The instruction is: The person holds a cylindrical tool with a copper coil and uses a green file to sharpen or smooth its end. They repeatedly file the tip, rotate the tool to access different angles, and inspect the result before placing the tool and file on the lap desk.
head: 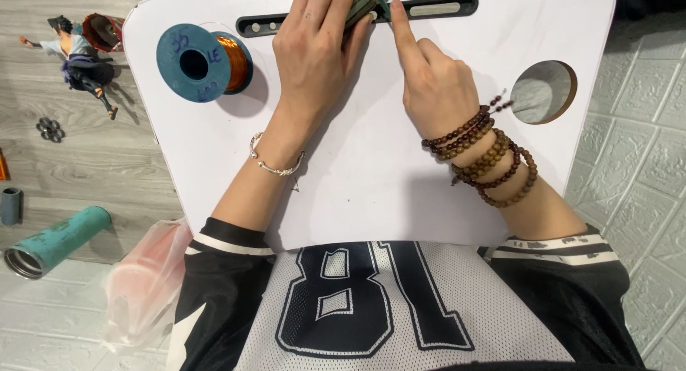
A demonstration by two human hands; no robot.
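Note:
My left hand point(314, 46) is closed around a small dark green ribbed part point(363, 5) near the far edge of the white lap table point(371, 178). My right hand point(429, 78) reaches in from the right, its index finger stretched out and touching the end of that part. A thin silver bracelet sits on my left wrist; several brown bead bracelets wrap my right wrist. A blue spool of copper wire point(204, 62) lies on the table just left of my left hand.
A long dark slot point(443, 7) runs along the table's far edge, and a round hole point(543, 91) is at its right. On the floor at left lie a small figurine point(82, 53), a teal cylinder point(53, 241), a small dark ring-shaped object point(50, 129) and a plastic bag point(146, 285).

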